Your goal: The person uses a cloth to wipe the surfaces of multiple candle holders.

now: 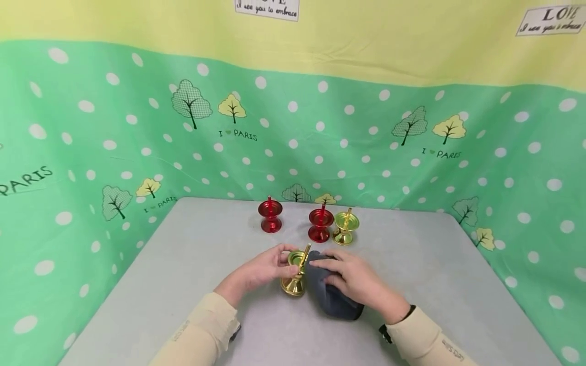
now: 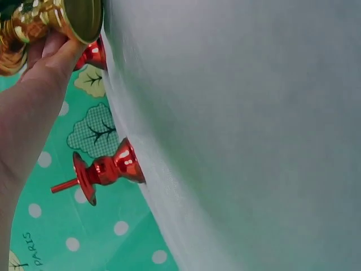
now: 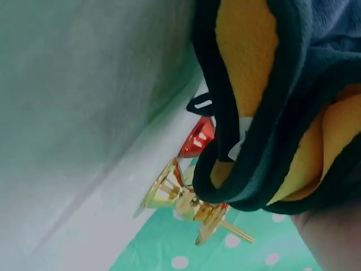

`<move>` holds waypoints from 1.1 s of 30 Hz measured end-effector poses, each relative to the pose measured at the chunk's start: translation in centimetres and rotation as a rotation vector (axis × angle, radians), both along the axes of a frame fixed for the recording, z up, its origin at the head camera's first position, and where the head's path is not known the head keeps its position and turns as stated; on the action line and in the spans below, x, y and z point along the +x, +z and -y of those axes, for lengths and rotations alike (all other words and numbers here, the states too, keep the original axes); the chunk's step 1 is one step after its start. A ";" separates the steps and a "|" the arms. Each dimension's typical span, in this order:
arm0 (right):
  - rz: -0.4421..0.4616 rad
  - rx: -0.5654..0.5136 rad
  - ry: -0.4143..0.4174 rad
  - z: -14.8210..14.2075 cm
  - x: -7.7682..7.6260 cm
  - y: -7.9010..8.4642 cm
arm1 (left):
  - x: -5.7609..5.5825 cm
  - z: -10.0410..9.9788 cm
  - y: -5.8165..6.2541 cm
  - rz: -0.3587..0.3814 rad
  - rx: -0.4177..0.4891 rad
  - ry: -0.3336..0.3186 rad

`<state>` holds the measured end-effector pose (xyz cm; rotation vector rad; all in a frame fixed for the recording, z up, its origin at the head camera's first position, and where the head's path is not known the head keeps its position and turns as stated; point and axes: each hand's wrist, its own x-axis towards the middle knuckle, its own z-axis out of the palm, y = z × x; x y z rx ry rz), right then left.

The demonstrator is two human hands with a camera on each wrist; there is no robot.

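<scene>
My left hand [image 1: 265, 267] grips a shiny gold candle holder [image 1: 293, 288] around its stem and dish, with the thumb in front. The holder leans slightly to the right, its thin central pin [image 1: 305, 254] pointing up. Seen from the left wrist, the holder's round base [image 2: 83, 20] faces the tabletop. My right hand [image 1: 354, 277] holds a folded dark grey-blue cloth [image 1: 331, 302] right beside the holder's pin and dish. In the right wrist view the cloth [image 3: 245, 51] shows a yellow underside, a dark border and a small hanging loop. Folds hide most of the right fingers there.
Toward the back of the grey table [image 1: 201, 239] stand a red candle holder [image 1: 271, 223] at left, another red holder [image 1: 319, 233] and a gold holder [image 1: 344, 236] close together. A green and yellow printed curtain [image 1: 293, 122] surrounds the table's back and sides.
</scene>
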<state>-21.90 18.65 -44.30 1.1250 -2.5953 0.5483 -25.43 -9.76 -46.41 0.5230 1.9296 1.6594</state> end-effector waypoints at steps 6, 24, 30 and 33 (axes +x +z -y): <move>0.033 0.007 -0.123 1.1 0.7 -0.3 | 1.3 -0.9 0.0 -0.134 -0.055 0.163; 0.013 -0.017 -0.211 2.6 2.3 0.4 | 1.7 -1.0 -0.1 -0.072 -0.026 0.162; 0.129 -0.053 -0.140 1.6 1.2 -0.3 | 1.1 -0.1 -0.5 -0.057 -0.003 0.089; 0.136 -0.063 -0.132 1.5 1.0 -0.7 | 1.3 -0.3 -0.4 -0.136 -0.063 0.127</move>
